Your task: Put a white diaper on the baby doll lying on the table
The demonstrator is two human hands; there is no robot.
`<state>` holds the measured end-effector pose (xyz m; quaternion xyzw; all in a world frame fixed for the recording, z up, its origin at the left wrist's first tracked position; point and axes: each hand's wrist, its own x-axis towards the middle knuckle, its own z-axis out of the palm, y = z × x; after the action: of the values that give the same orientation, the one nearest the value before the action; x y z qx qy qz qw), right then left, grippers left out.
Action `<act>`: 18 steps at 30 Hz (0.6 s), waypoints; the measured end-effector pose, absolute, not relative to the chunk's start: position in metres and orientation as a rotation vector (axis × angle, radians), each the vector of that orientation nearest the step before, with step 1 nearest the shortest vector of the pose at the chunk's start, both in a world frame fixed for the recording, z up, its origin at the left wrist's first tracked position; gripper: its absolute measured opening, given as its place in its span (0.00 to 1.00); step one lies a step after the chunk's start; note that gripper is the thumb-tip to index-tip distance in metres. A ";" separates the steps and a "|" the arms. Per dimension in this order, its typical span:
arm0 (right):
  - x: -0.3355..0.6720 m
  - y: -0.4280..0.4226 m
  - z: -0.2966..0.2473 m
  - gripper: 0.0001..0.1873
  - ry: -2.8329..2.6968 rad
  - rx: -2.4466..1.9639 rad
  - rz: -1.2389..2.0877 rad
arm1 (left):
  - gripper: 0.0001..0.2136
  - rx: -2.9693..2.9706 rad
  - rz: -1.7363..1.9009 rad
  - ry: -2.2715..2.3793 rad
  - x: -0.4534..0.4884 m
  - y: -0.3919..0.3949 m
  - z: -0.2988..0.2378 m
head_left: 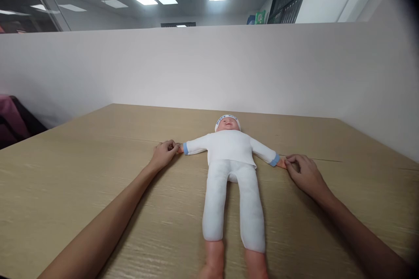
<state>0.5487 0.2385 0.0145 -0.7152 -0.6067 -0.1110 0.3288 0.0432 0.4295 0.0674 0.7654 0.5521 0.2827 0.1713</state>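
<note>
A baby doll (pixel 231 146) lies on its back on the wooden table, head toward the far side and bare feet toward me. It wears a white long-sleeved top with blue cuffs, white trousers and a white headband with dark lettering. Both its arms are stretched out sideways. My left hand (pixel 163 153) pinches the doll's hand on the left, just past the blue cuff. On the other side, my right hand (pixel 306 174) pinches the doll's other hand between thumb and fingers. The lower ends of the doll's feet are cut off by the picture's bottom edge.
The wooden table (pixel 81 170) reaches back to a low white partition wall (pixel 203 67). A purple and black bag-like item (pixel 15 120) stands beyond the table's left edge. Past the wall, a green package (pixel 260 17) shows under the lit ceiling.
</note>
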 end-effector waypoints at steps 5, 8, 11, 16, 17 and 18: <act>0.551 0.241 0.014 0.13 -1.589 -1.889 -0.242 | 0.15 2.182 0.749 1.518 0.042 0.431 0.071; 0.552 0.242 0.011 0.13 -1.590 -1.897 -0.234 | 0.17 2.182 0.741 1.496 0.040 0.433 0.070; 0.552 0.243 0.008 0.14 -1.589 -1.886 -0.226 | 0.18 2.171 0.755 1.485 0.038 0.436 0.066; 0.546 0.242 0.007 0.14 -1.589 -1.874 -0.249 | 0.19 2.141 0.800 1.451 0.036 0.436 0.062; 0.543 0.241 0.009 0.15 -1.591 -1.877 -0.257 | 0.20 2.131 0.810 1.441 0.035 0.435 0.063; 0.540 0.240 0.012 0.15 -1.593 -1.881 -0.268 | 0.21 2.117 0.822 1.429 0.035 0.433 0.064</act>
<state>0.5399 0.2401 0.0115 -0.7173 -0.6077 -0.1021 0.3252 0.0354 0.4332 0.0637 0.7682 0.5188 0.2985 0.2271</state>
